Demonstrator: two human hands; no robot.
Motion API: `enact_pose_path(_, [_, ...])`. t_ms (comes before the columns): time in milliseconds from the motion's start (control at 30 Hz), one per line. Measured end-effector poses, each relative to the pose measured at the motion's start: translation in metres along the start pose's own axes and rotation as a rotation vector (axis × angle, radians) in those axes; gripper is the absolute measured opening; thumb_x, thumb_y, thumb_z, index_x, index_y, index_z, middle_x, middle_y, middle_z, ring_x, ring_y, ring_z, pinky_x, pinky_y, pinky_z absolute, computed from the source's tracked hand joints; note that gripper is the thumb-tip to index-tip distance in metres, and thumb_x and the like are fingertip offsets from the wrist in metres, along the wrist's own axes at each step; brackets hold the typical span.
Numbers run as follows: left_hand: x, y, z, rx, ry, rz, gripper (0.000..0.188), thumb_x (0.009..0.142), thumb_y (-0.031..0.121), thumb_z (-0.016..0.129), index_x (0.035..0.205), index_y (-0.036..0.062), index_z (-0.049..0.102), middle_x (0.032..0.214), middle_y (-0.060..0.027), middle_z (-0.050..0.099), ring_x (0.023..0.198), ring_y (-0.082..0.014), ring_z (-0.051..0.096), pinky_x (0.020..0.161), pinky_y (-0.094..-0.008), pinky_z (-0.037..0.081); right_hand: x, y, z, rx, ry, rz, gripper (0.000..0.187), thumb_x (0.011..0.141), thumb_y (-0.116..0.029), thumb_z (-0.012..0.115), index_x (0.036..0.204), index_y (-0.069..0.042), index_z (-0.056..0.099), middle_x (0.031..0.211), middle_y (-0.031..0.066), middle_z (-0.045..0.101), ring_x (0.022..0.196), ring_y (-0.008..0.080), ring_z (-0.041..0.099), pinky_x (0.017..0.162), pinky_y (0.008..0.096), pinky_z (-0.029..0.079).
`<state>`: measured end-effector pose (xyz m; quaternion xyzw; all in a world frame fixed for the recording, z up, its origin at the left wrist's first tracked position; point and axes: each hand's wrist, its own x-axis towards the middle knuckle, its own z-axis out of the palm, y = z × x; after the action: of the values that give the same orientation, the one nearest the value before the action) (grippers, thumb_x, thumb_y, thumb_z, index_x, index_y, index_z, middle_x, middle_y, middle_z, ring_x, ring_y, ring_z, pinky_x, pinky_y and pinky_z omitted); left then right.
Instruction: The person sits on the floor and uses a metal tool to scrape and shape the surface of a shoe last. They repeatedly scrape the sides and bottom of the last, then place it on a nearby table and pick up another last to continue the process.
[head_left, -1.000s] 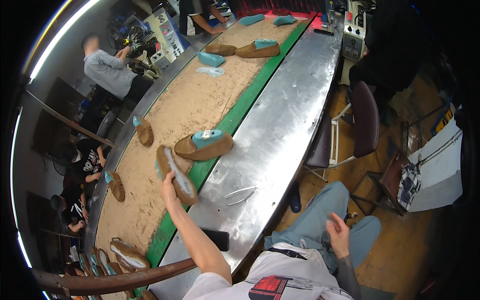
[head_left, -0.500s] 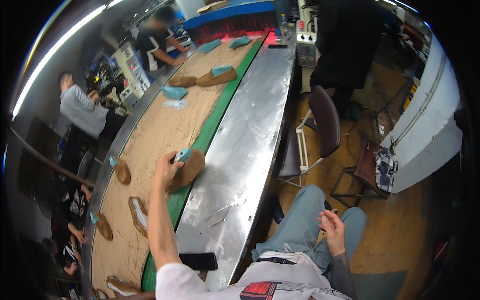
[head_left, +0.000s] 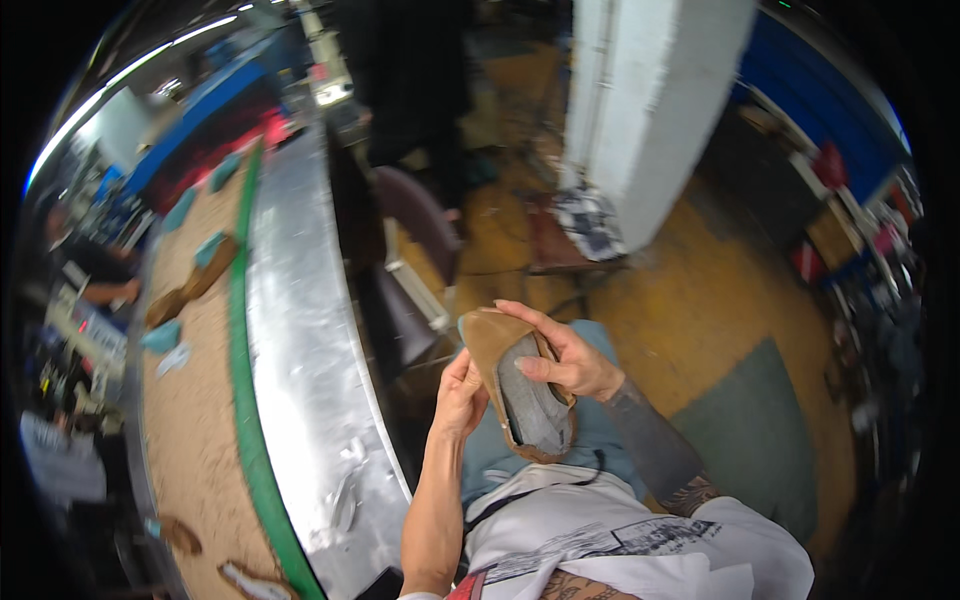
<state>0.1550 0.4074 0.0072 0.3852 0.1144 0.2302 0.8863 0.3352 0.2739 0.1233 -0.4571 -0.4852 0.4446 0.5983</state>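
Observation:
A brown shoe upper is held over my lap, its rounded toe pointing away from me and its opening facing up. Grey lining shows inside the opening. My left hand grips the shoe's left side near the toe, its fingers partly hidden beneath. Across from it, my right hand holds the right side, with fingers over the toe end and the thumb at the opening. A bit of teal shows at the toe's left edge.
To the left runs a conveyor belt with a green edge, carrying brown shoes and teal shoe lasts. A metal ledge lies alongside. Ahead are a chair, a person in dark clothes and a white pillar.
My left hand has brought a brown shoe from the belt side to my lap, and my right hand has closed on it. The view has turned right.

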Motion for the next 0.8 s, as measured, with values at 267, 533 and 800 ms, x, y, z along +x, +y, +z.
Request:
enact_pose_path(267, [0.006, -0.042, 0.104, 0.241, -0.172, -0.128, 0.087, 0.106, 0.029, 0.077, 0.173, -0.0032, 0.032, 0.169, -0.0253, 0.049, 0.158, -0.0342, 0.049, 0.13, -0.0412, 0.038, -0.134, 0.019, -0.048, -0.207, 0.402, 0.014, 0.088, 0.099, -0.023, 0.087, 0.171, -0.003, 0.041, 0.172, 0.0171, 0.046, 0.161, 0.0289, 0.042, 0.131, 0.0433, 0.037])
enact_pose_path(533, [-0.038, -0.024, 0.135, 1.034, -0.337, 0.174, 0.122, 0.074, 0.009, 0.09, 0.176, 0.0005, 0.025, 0.178, -0.0338, 0.031, 0.162, -0.0519, 0.038, 0.129, -0.0509, 0.04, -0.142, -0.002, -0.036, -0.241, 0.206, -0.178, 0.11, 0.082, -0.024, 0.1, 0.171, -0.004, 0.038, 0.177, 0.0234, 0.037, 0.164, 0.0409, 0.038, 0.132, 0.0502, 0.036])
enact_pose_path(800, [-0.088, -0.032, 0.137, 1.048, -0.284, 0.393, 0.11, 0.077, 0.009, 0.084, 0.174, -0.0011, 0.032, 0.173, -0.0398, 0.033, 0.158, -0.061, 0.038, 0.127, -0.067, 0.038, -0.164, 0.005, -0.009, -0.326, 0.147, -0.269, 0.114, 0.073, -0.017, 0.094, 0.173, -0.008, 0.039, 0.172, 0.0282, 0.037, 0.158, 0.0521, 0.041, 0.128, 0.0637, 0.035])
